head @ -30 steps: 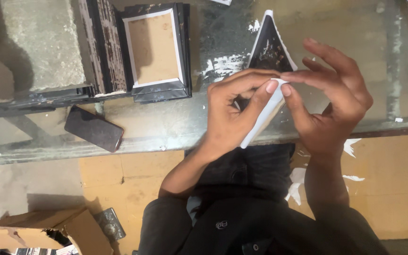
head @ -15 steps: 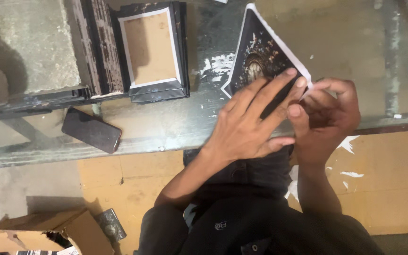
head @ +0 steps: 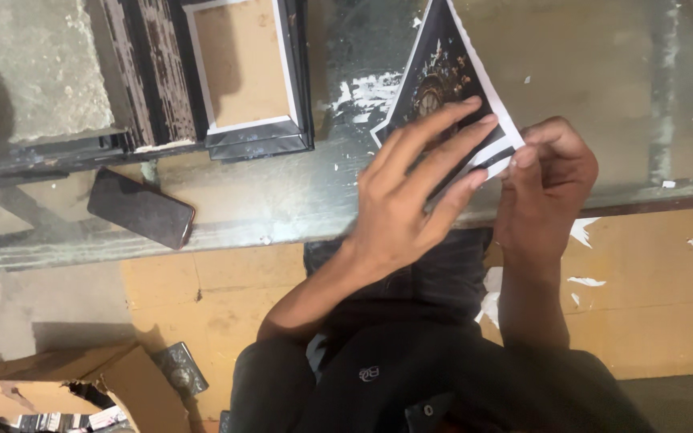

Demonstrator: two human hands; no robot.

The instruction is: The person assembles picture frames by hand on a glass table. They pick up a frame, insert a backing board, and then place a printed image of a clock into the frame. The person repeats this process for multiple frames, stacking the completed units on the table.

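a torn brown cardboard box (head: 82,389) sits on the floor at lower left. a dark phone (head: 141,208) lies on the glass table (head: 282,200), near a stack of black frames (head: 242,76) with a tan backing. the dark printed sheet (head: 443,80) with white border lies flat at the table edge. the left hand (head: 411,200) presses on it, fingers spread flat; the right hand (head: 543,188) pinches its corner.

head view, close, straight down onto table (head: 282,208)
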